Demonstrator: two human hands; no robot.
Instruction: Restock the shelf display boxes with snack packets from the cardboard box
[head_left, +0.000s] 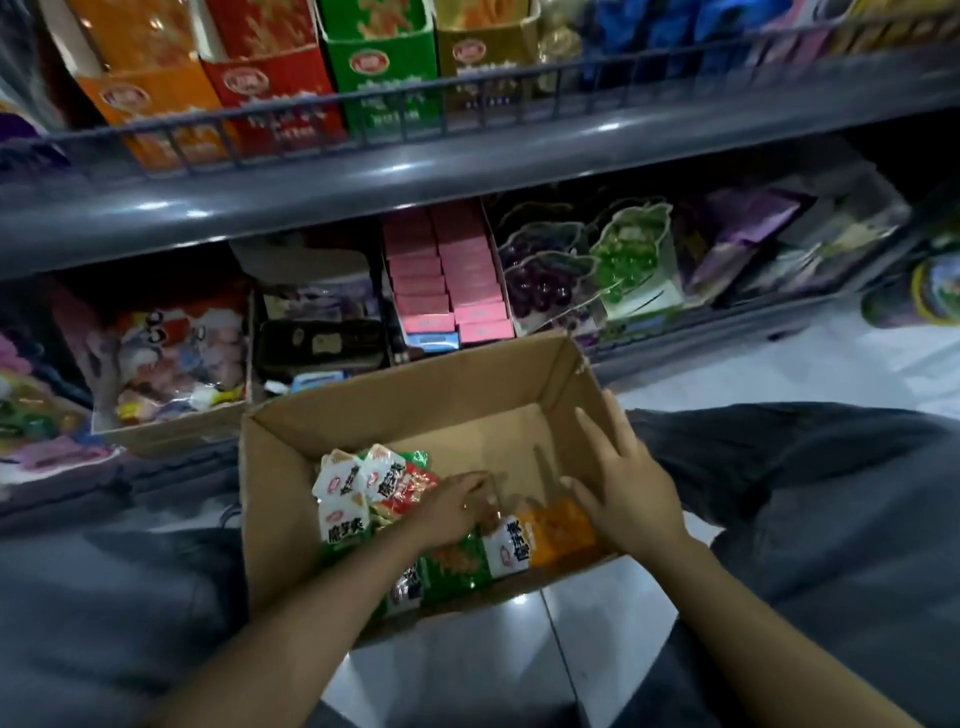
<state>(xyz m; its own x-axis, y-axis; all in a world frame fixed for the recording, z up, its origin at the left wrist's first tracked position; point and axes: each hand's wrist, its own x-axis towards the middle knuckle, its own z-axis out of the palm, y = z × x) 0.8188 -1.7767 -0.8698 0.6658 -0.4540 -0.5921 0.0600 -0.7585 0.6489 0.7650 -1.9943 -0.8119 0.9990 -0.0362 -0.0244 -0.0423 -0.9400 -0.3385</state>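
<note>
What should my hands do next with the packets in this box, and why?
Probably gather a few packets with the left hand, which already reaches among the snack packets in the cardboard box. The right hand rests spread open over the orange packet, holding nothing.

Both hands reach into the cardboard box (291, 467), left hand (452, 506) on snack packets (358, 493), right hand (628, 483) spread

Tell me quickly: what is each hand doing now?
Left hand: fingers curled among the snack packets; grip cannot be told.
Right hand: open, above the orange packet.
</note>
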